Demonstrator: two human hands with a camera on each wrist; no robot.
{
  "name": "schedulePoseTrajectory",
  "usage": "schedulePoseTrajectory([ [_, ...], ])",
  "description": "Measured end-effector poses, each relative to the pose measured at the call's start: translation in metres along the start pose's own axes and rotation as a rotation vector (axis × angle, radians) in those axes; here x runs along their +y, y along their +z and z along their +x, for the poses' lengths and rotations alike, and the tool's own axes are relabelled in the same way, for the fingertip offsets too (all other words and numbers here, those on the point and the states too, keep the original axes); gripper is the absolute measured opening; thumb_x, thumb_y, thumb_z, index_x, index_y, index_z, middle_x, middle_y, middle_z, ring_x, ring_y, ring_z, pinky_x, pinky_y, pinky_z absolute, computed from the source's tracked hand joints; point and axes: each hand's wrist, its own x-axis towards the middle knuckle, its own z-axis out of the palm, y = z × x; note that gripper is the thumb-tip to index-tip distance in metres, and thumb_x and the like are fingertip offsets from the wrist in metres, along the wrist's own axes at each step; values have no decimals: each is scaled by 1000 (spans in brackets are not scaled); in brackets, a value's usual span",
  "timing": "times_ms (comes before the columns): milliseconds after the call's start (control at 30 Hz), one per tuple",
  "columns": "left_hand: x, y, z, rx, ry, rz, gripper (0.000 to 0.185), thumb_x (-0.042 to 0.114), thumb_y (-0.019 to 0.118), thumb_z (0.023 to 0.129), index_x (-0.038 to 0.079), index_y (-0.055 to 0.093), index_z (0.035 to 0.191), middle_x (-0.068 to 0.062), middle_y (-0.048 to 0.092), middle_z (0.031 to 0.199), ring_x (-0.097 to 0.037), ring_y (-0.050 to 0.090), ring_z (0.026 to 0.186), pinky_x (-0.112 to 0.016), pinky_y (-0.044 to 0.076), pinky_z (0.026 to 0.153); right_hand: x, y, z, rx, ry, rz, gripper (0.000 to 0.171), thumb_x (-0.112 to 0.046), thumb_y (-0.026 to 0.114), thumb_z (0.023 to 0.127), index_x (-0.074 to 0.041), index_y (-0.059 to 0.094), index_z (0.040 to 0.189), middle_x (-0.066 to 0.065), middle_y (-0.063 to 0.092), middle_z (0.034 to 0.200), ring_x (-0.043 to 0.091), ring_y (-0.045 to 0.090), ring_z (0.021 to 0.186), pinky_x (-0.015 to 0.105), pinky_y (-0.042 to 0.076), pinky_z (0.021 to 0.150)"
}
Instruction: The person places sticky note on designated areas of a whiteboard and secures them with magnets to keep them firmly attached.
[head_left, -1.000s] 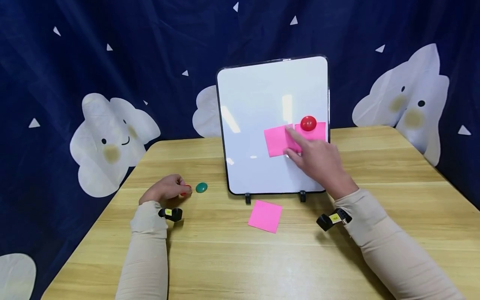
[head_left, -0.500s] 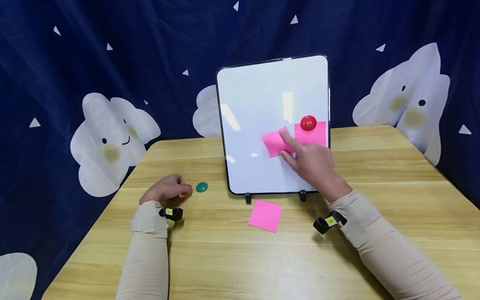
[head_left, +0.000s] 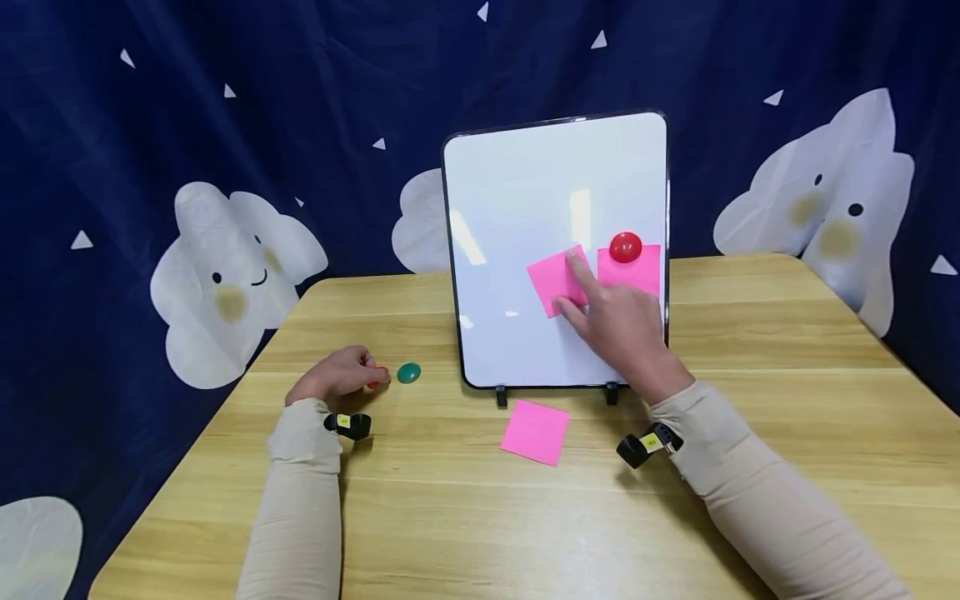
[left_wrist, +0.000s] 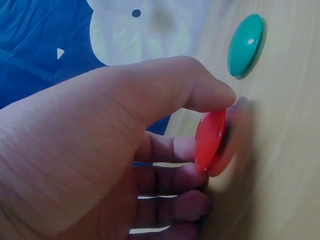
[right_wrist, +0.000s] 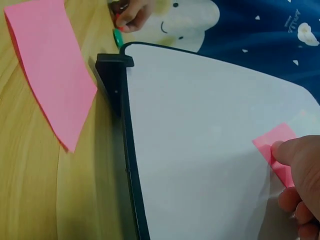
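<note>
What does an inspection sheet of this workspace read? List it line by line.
Surface: wooden table, bare patches.
Job's things: whiteboard upright; loose pink note held against it; pinned pink note under red magnet on board; red magnet on table.
Clutter: green magnet, spare pink note.
Hands: right hand presses loose pink note; left hand pinches red magnet on table.
Cables: nothing seen.
Surroundings: blue cloud curtain.

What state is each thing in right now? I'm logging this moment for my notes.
Whiteboard: upright on the table.
Left pink note: tilted, pressed to the board by the right hand.
Right pink note: pinned by a red magnet.
Third pink note: flat on the table.
Second red magnet: pinched by the left hand.
Green magnet: lying free.
</note>
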Motion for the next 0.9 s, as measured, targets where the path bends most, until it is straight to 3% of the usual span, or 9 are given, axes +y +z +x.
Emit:
schedulePoseTrajectory([
  [233, 0, 1, 0, 6, 13, 23, 38, 37, 72, 86, 5, 55, 97, -7, 56, 91, -23, 52, 81, -32, 43, 66, -5, 3, 3, 59, -38, 9, 66, -38, 74, 90, -18, 51, 148, 1, 35, 51, 18, 30, 41, 31, 25, 38],
  [500, 0, -1, 0, 14, 5, 20, 39, 38, 72, 86, 5, 54, 97, -8, 56, 91, -24, 52, 81, -33, 42, 66, 1, 0, 4, 210, -220, 28, 41, -21, 82, 83, -9, 68, 120, 16, 52, 86, 28, 46, 68, 35, 39, 43],
  [733, -2, 1, 2, 19, -10, 16, 37, 36, 72, 85, 5, 54, 97, -8, 55, 91, -24, 52, 81, -32, 43, 66, 10, -3, 4, 231, -358, 4, 45, -18, 86, 76, -4, 73, 117, 22, 59, 125, 39, 55, 96, 45, 51, 69],
  [900, 0, 3, 1, 20, -6, -5, 36, 34, 72, 85, 5, 54, 97, -8, 55, 90, -24, 53, 80, -33, 44, 65, 15, -5, -1, 193, -405, -29, 52, -13, 85, 74, -3, 71, 123, 16, 59, 136, 40, 55, 110, 48, 51, 78],
])
